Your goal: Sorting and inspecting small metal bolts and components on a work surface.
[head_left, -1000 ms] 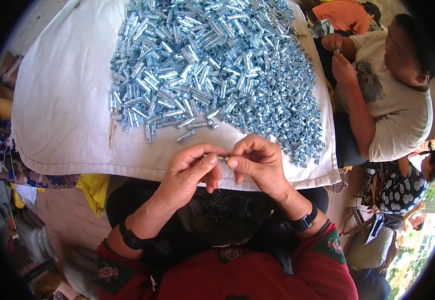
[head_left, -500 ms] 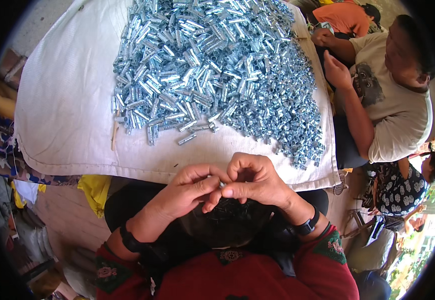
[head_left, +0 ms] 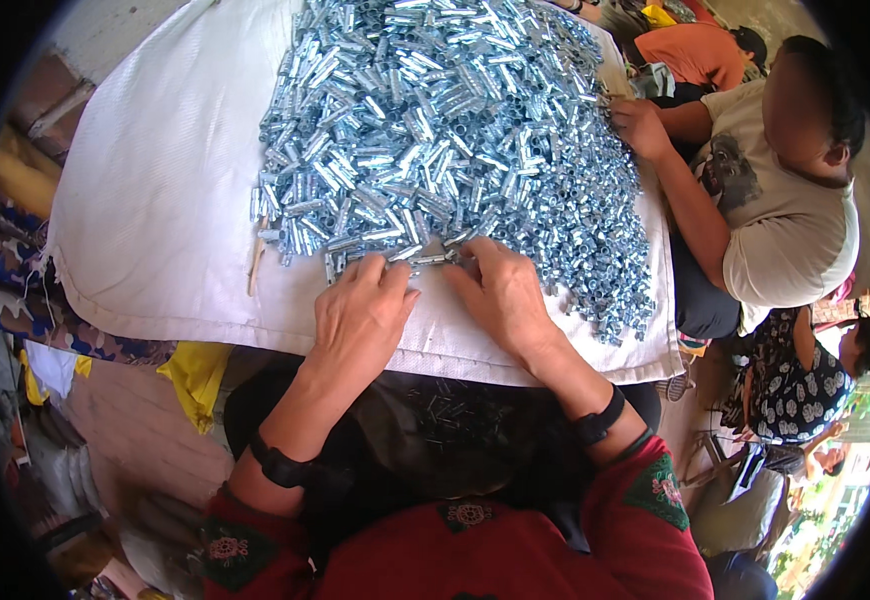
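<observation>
A large heap of shiny metal sleeves (head_left: 425, 130) covers the white cloth, with short metal rings (head_left: 595, 250) massed along its right side. My left hand (head_left: 360, 310) lies palm down at the heap's near edge. Its fingers bend over the sleeves, and the thumb stands apart from them. Just to the right, my right hand (head_left: 503, 295) has its thumb and index finger around the end of a metal sleeve (head_left: 433, 259) at the same edge. Parts of the fingertips are hidden among the pieces. Below the cloth, a dark container (head_left: 445, 440) in my lap holds small thin dark pieces.
White woven cloth (head_left: 165, 200) spreads left of the heap, with a thin stick (head_left: 256, 262) on it. A co-worker in a light shirt (head_left: 795, 220) sits at the right, one hand (head_left: 640, 128) at the heap's edge. Yellow fabric (head_left: 198, 385) hangs below the cloth's left front.
Both my hands have moved from above my lap forward to the heap's near edge and come apart. The co-worker's raised hand has lowered to the heap. The view has shifted slightly.
</observation>
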Tool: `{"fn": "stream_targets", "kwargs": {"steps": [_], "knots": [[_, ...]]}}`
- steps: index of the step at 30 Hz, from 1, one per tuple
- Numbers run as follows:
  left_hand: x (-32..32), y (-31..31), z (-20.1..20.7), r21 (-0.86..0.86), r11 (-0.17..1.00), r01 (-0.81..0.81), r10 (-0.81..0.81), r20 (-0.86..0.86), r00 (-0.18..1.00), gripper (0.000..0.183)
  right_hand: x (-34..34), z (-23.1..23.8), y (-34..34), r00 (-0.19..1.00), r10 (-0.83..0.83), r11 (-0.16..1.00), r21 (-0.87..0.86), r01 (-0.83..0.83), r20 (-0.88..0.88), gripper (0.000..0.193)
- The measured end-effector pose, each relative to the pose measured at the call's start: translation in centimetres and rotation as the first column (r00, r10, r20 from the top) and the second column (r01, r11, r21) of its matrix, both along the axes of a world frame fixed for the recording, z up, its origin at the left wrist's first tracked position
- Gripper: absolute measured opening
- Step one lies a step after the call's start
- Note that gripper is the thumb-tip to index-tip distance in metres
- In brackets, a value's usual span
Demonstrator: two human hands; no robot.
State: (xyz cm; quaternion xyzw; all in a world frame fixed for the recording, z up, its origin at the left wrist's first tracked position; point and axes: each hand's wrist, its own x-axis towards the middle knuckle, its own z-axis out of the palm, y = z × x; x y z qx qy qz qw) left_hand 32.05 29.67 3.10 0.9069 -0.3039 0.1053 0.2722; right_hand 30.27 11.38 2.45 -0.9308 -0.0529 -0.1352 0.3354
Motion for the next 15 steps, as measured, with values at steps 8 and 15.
{"fn": "stream_targets", "kwargs": {"steps": [8, 15], "knots": [[0.6, 0.1, 0.1, -0.031, 0.999, 0.016, -0.014, 0.064, 0.998, 0.014, 0.0, 0.2, 0.4, 0.999, -0.031, 0.997, -0.07, 0.029, -0.028, 0.018], [0.0, -0.7, -0.3, -0.273, 0.959, 0.077, -0.079, 0.005, 0.997, 0.012, -3.0, 2.0, -1.3, 0.973, 0.074, 0.963, 0.269, -0.013, -0.219, 0.013]]}}
